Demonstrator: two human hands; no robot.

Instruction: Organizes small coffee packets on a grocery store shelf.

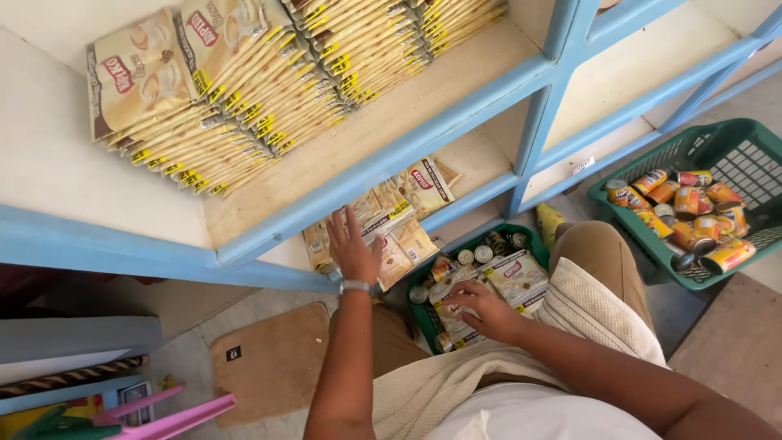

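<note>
Beige flat sachets (pixel 391 224) lie near the front edge of the lower blue-framed shelf (pixel 456 213), where the left hand (pixel 352 244) rests spread open to steady them, while the right hand (pixel 481 310) closes narrowly on packets in the near green basket (pixel 533 238).

My right hand (pixel 479 310) hides the packets beneath it; the far green basket (pixel 737 159) at three o'clock is cut by the edge.
</note>
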